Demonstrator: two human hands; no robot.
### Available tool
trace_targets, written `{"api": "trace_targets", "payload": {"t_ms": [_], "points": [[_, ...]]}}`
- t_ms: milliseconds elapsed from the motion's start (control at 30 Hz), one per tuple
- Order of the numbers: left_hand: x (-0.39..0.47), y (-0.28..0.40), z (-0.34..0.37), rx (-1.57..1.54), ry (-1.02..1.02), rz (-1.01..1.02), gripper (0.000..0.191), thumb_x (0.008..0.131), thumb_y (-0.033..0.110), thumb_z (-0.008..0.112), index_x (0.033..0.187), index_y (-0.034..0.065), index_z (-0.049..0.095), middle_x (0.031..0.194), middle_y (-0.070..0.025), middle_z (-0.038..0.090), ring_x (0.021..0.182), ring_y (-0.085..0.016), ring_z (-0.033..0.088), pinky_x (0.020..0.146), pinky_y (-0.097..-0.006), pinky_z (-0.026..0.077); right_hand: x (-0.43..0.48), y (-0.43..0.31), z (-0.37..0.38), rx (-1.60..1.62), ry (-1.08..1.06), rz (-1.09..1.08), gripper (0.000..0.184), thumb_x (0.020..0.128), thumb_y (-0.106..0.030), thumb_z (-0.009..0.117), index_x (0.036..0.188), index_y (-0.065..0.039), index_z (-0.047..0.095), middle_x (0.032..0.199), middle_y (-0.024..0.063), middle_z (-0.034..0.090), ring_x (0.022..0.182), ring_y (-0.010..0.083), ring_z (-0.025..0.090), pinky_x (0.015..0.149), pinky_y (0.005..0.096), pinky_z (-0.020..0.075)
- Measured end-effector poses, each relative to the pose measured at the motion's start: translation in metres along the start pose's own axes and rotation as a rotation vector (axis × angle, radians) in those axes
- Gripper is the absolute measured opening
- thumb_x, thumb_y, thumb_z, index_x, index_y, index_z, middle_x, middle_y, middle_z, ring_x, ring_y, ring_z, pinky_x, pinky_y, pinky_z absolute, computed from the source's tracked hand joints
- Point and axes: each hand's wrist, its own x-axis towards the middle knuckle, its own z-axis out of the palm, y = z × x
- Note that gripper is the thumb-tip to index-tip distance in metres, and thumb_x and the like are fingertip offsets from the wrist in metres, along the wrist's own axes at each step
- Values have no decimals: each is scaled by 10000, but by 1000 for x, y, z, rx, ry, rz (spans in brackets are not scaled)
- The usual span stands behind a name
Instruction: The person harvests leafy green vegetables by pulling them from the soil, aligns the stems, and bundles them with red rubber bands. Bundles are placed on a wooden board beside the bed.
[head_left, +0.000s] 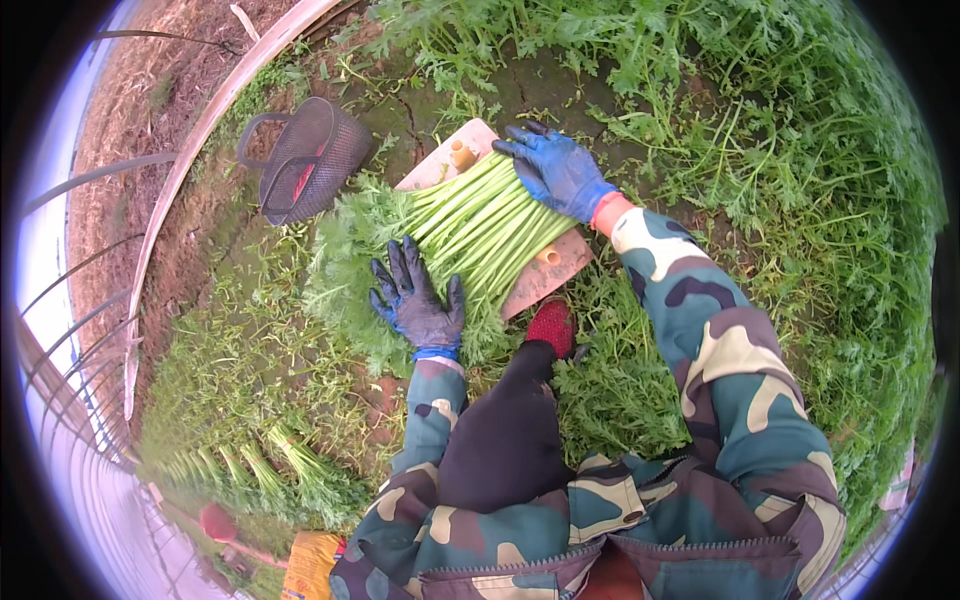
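Note:
A loose bundle of leafy green stalks (487, 225) lies across a pinkish board (536, 289) with two short tan pegs, one on each side. Its feathery leaves (345, 262) spread to the left, and the pale stem ends point right. My left hand (420, 304), in a dark-stained blue glove, rests fingers spread over the leaves and lower stalks. Against the stem ends lies my right hand (559, 169), also blue-gloved, with fingers extended and closed around nothing. Its palm side is hidden.
A dark mesh basket (319, 161) with handles stands upper left. Tied bundles (300, 454) lie in a row lower left, near a yellow bag (311, 562). Dense growing greens (810, 187) fill the right. My red shoe (553, 328) is beside the board. A curved pale rail (169, 187) edges the bed.

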Motion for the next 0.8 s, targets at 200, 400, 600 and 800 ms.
{"api": "trace_targets", "payload": {"t_ms": [200,400,600,800], "points": [[4,7,-40,-73,-36,39,905,801,600,549,1522,175,205,1569,-69,228,1435,-370,167,1093,-619,90,-19,-4,-39,-47,182,88,488,970,-456,394,1402,-233,428,1445,80,443,1335,322,389,1137,573,139],[37,75,-102,-91,-36,194,1175,638,605,740,1493,16,189,1539,-199,228,1420,-386,197,1144,-495,158,-105,32,-10,928,571,677,629,987,-508,344,1434,-69,390,1369,142,508,1303,262,424,1111,351,282],[147,145,3,-87,-452,363,1490,418,727,796,1435,-134,131,1489,-333,201,1413,-394,204,1168,-386,196,-87,33,55,2409,607,981,747,900,-621,468,1311,2,498,1299,190,549,1191,353,520,1054,492,384],[144,130,33,-269,-552,433,1528,341,706,834,1396,-176,168,1362,-361,390,1290,-425,410,1094,-386,327,-67,18,38,2656,604,848,755,885,-657,451,1303,-33,528,1312,157,555,1192,326,535,1061,460,388]]}}
